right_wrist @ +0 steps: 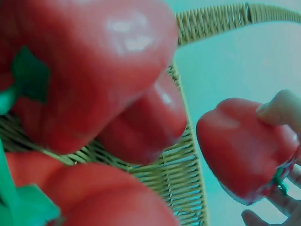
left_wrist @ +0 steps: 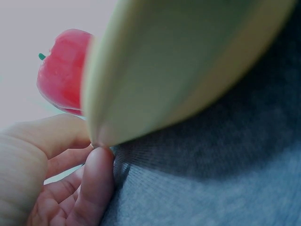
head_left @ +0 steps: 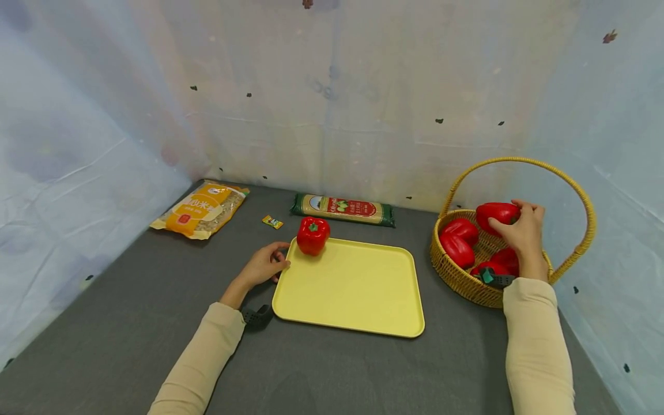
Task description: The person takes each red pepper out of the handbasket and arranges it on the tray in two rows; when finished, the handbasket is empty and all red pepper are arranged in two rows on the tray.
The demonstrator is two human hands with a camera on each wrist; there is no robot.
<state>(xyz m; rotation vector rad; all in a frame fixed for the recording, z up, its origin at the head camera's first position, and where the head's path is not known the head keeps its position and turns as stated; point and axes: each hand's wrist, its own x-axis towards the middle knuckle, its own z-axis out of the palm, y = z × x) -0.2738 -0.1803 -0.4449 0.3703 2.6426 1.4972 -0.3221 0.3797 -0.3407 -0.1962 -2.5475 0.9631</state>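
Observation:
My right hand (head_left: pixel 524 231) grips a red bell pepper (head_left: pixel 497 217) over the back of a wicker basket (head_left: pixel 456 281). In the right wrist view, a thumb and fingers are around that bell pepper (right_wrist: pixel 244 146), with its green stem toward the fingers. Several more red bell peppers (head_left: pixel 457 250) lie in the basket. My left hand (head_left: pixel 261 265) is at the left edge of a yellow tray (head_left: pixel 353 288), and in the left wrist view its thumb and finger pinch the tray's rim (left_wrist: pixel 106 134). Another red bell pepper (head_left: pixel 313 236) stands on the tray's back left corner.
A yellow bag of grain (head_left: pixel 202 208) lies at the back left. Behind the tray is a green-ended noodle packet (head_left: pixel 342 209), and a small yellow wrapped packet (head_left: pixel 272 222) lies left of it. The basket's tall handle (head_left: pixel 519 160) arches above my right hand. Pale sheeting surrounds the grey table.

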